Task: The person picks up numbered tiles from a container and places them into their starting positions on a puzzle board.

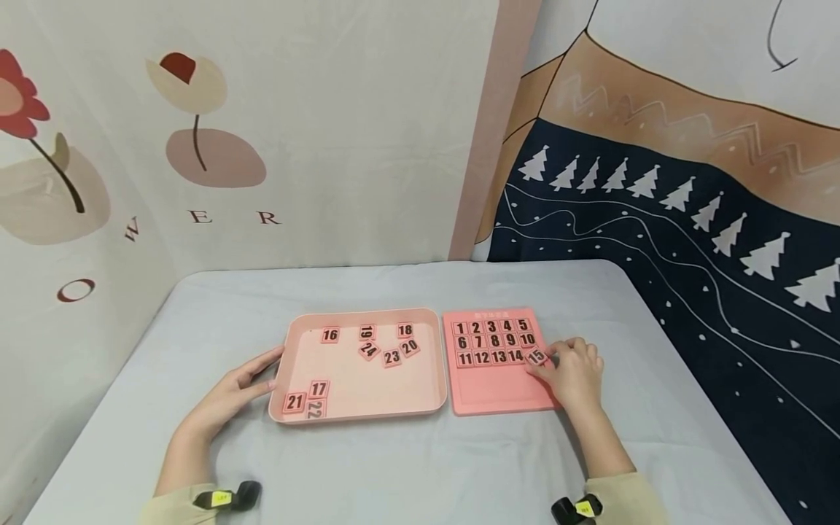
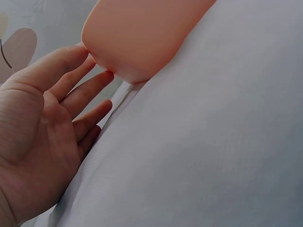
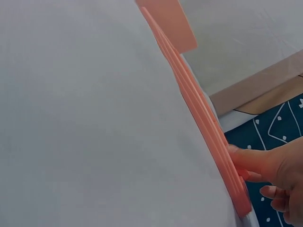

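Observation:
My right hand (image 1: 577,373) is at the right side of a pink number board (image 1: 499,390), pinching a tile marked 15 (image 1: 536,356) between thumb and forefinger. That tile sits tilted, just right of the 14 tile (image 1: 515,356). Tiles 1 to 14 stand in rows on the board's upper part, below them a bare pink strip. My left hand (image 1: 232,394) has its fingers extended at the left edge of a light pink tray (image 1: 367,405); in the left wrist view the fingertips touch the tray's outer wall (image 2: 137,38). In the right wrist view the board (image 3: 208,127) shows edge-on, hiding the tile.
Inside the tray lie loose number tiles: 16 (image 1: 330,335), 19, 18, 24, 23 and 20 toward the back, with 17, 21 (image 1: 294,402) and 22 at front left. A white cloth (image 1: 420,474) covers the table. Printed curtains hang behind and at the right.

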`<act>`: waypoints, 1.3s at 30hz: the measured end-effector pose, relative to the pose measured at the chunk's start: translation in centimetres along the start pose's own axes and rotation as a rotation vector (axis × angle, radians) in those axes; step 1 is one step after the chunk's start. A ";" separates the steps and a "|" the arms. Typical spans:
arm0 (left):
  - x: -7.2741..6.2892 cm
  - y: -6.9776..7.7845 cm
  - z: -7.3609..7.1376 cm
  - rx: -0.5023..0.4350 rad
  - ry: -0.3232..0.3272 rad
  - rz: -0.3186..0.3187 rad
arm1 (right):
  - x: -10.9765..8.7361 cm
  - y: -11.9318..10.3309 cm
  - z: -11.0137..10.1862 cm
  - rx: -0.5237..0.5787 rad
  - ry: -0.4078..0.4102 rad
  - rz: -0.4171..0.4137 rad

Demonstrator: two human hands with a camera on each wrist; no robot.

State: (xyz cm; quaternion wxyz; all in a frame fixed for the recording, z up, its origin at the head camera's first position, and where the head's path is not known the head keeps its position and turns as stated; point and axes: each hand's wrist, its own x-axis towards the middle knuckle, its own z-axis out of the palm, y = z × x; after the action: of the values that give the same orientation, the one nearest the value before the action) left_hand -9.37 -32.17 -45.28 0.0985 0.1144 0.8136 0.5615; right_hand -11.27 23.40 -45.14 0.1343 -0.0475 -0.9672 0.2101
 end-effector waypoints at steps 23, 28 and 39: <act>0.0 -0.4 -0.2 -0.008 0.004 0.002 | 0.6 -1.7 -0.8 0.056 -0.018 -0.092; 0.0 -0.4 -0.2 -0.003 0.006 -0.011 | 0.6 -4.3 -0.9 0.171 -0.031 -0.174; 0.2 -0.3 -0.1 0.003 0.003 -0.021 | 1.2 -13.1 0.9 0.307 -0.057 -0.378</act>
State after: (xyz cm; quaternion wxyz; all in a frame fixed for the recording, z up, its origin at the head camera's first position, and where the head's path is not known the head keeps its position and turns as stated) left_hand -9.61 -32.34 -45.56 0.1027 0.1051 0.8156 0.5596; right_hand -13.11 11.36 -40.19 0.1494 0.1614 -0.9191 0.3268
